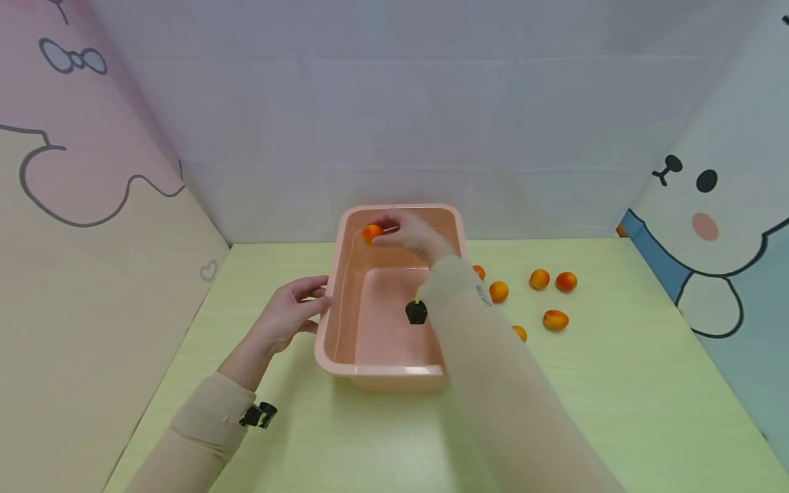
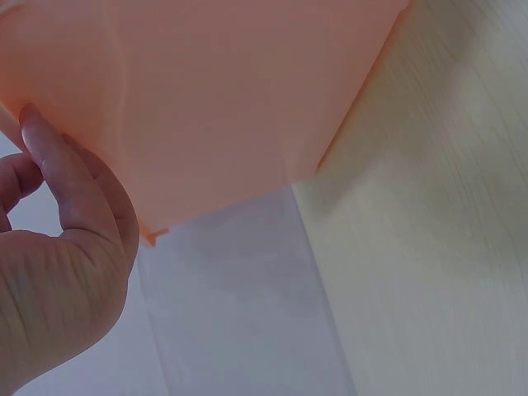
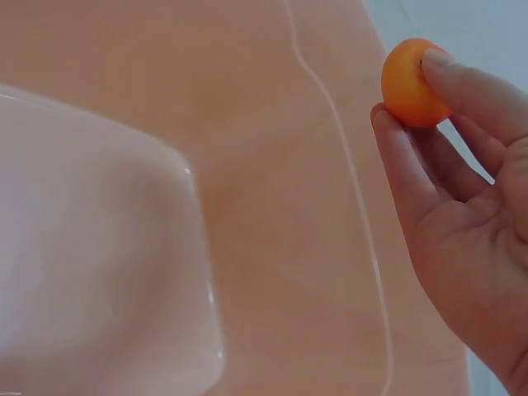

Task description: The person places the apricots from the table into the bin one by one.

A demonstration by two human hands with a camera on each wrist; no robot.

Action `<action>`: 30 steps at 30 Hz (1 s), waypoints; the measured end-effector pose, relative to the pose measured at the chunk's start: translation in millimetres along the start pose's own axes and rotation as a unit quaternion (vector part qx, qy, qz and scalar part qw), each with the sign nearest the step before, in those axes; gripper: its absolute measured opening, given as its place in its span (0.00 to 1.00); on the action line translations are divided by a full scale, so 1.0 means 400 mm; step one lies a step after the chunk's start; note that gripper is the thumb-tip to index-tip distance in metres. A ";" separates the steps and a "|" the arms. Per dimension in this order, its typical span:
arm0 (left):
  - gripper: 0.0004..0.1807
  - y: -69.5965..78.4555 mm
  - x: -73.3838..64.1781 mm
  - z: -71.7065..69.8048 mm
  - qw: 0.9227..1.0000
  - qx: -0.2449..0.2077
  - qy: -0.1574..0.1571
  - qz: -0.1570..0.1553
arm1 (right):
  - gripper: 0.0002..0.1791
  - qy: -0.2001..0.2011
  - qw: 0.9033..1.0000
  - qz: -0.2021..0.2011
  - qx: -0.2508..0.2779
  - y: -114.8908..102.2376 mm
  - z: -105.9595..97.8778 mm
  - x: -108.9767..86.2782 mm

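A pink plastic basin (image 1: 394, 322) stands on the table, tilted with its open top facing the head camera. At its left side, my left hand (image 1: 292, 311) grips the rim; the left wrist view shows those fingers (image 2: 70, 181) against the outer wall. Over the far left part of the basin, my right hand (image 1: 409, 233) pinches a small orange-red fruit (image 1: 372, 234) between thumb and fingertips. Seen closer in the right wrist view, this orange fruit (image 3: 410, 87) is held near the basin's rim. The basin floor (image 3: 91, 247) shows nothing lying on its visible part.
Several similar fruits lie on the pale table right of the basin, among them one fruit (image 1: 539, 279), a redder fruit (image 1: 566, 281) and an oval fruit (image 1: 555, 320). My right sleeve (image 1: 493, 370) partly hides some. A white wall (image 1: 394, 123) rises behind the basin.
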State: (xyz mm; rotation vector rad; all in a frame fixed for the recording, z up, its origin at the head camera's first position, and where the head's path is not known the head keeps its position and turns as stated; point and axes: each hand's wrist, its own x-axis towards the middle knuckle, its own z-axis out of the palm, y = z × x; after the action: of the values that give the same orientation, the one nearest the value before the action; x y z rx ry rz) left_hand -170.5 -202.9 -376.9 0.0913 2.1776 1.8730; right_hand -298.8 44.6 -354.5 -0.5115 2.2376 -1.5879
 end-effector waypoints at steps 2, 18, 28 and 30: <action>0.28 0.000 0.001 -0.001 1.000 0.000 0.002 -0.001 | 0.20 0.000 1.000 0.008 -0.008 0.013 0.010 0.003; 0.29 0.000 0.000 0.002 1.000 0.000 0.002 -0.005 | 0.20 -0.027 0.998 0.039 -0.051 0.077 0.067 0.014; 0.29 0.000 0.000 0.004 1.000 0.003 0.001 -0.005 | 0.18 -0.079 0.988 0.049 -0.120 0.094 0.078 0.017; 0.29 -0.001 0.000 0.004 1.000 0.002 0.001 -0.005 | 0.19 -0.095 0.987 0.045 -0.120 0.099 0.080 0.017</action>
State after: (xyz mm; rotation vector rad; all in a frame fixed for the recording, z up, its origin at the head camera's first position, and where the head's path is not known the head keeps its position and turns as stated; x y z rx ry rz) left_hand -170.0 -201.5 -377.7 0.0787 2.1786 1.8655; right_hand -292.9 27.2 -402.6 -0.5900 2.2798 -1.1800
